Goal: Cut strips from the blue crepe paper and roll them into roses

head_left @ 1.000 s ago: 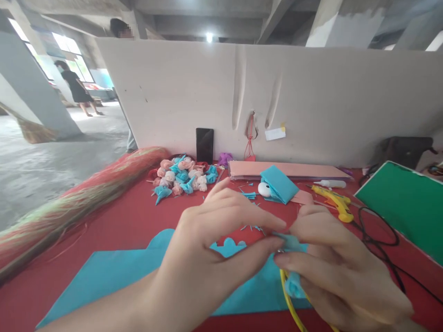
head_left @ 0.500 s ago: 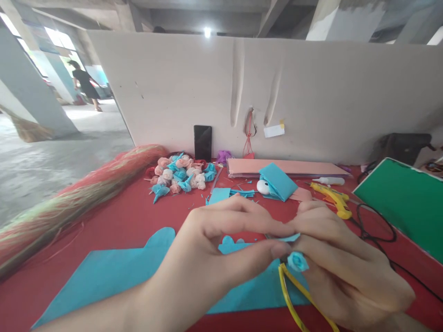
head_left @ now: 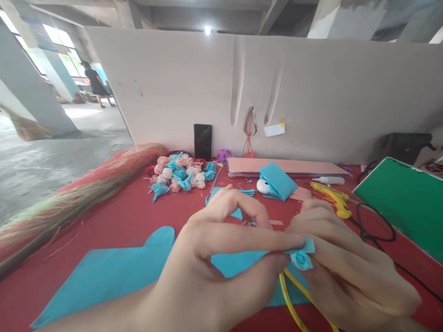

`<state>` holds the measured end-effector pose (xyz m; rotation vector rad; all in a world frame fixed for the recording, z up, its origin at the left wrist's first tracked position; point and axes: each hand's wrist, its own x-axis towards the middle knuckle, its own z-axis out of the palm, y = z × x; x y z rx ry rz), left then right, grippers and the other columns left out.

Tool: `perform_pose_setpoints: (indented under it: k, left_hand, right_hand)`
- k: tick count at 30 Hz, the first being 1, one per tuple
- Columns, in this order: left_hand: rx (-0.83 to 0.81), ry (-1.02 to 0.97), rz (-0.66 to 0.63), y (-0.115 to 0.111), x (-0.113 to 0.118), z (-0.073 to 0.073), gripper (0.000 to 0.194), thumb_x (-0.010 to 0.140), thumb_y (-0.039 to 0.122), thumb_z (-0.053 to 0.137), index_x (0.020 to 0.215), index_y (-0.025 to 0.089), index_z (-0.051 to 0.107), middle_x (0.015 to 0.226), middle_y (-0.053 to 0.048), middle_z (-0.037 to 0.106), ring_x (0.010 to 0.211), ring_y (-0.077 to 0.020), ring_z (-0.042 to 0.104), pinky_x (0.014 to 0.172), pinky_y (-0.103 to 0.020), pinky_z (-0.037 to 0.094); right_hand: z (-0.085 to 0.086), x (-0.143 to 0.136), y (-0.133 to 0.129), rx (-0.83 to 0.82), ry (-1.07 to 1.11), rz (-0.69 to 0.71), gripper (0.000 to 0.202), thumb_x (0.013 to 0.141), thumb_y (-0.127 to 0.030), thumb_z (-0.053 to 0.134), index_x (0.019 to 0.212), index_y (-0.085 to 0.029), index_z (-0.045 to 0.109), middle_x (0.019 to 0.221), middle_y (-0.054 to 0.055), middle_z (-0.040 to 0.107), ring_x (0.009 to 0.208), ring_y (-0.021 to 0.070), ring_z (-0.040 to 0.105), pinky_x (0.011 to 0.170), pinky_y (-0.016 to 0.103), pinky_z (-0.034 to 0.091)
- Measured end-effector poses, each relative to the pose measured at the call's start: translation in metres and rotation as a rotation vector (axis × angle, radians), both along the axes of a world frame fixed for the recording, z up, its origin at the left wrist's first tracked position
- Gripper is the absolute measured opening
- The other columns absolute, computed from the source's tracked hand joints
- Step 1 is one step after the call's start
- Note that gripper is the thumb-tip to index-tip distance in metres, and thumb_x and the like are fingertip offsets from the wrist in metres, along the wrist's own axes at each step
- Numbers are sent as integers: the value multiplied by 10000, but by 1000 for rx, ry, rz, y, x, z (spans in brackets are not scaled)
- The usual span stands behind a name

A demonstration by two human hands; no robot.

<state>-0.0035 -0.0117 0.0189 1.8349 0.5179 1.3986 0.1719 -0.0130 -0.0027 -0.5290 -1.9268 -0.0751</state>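
A small rolled blue paper rose (head_left: 302, 260) is held between my two hands, right of centre. My left hand (head_left: 221, 265) is closed in a pinch, thumb and index finger meeting at the rose's left side. A loose blue petal piece (head_left: 309, 245) sticks up along the rose's top edge, by the left index fingertip. My right hand (head_left: 353, 269) is closed with its fingers curled against the rose from the right. Yellow tool handles (head_left: 290, 299) hang below the rose, beside the right palm; the tool's working end is hidden by my fingers.
Blue sheets (head_left: 114, 274) lie under my hands on the red table (head_left: 166, 216). Finished paper roses (head_left: 180, 173) are heaped at back left. A yellow glue gun (head_left: 334, 200), its cable and a green board (head_left: 404, 207) are at right. A person (head_left: 95, 85) stands far left.
My left index finger has stretched out rightward, and the petal piece now sits against the rose's top. The rose has shifted slightly right. The distant person has moved a little right.
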Motion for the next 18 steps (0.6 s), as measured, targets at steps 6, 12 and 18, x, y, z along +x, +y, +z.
perform_pose_setpoints:
  k: [6, 12, 18]
  left_hand:
    - [-29, 42, 42, -2, 2, 4, 245, 717, 31, 697, 855, 212, 786, 685, 4, 557, 621, -79, 531, 603, -156, 500]
    - [-53, 9, 53, 0, 2, 0, 283, 703, 40, 727, 861, 268, 783, 697, 17, 572, 655, -74, 539, 670, -139, 501]
    - [-141, -12, 14, 1, 3, -2, 292, 727, 82, 727, 851, 342, 774, 733, 25, 588, 707, -84, 549, 679, -150, 504]
  right_hand:
    - [-4, -1, 1, -2, 22, -37, 196, 797, -10, 561, 868, -190, 592, 737, -8, 649, 633, 138, 578, 601, 351, 460]
    - [6, -4, 1, -31, 44, -24, 189, 783, -12, 553, 811, -175, 644, 671, 5, 641, 589, 142, 570, 613, 355, 485]
    - [12, -11, 2, -149, 50, -80, 60, 792, -300, 677, 813, -263, 720, 670, 20, 665, 632, 207, 621, 565, 368, 510]
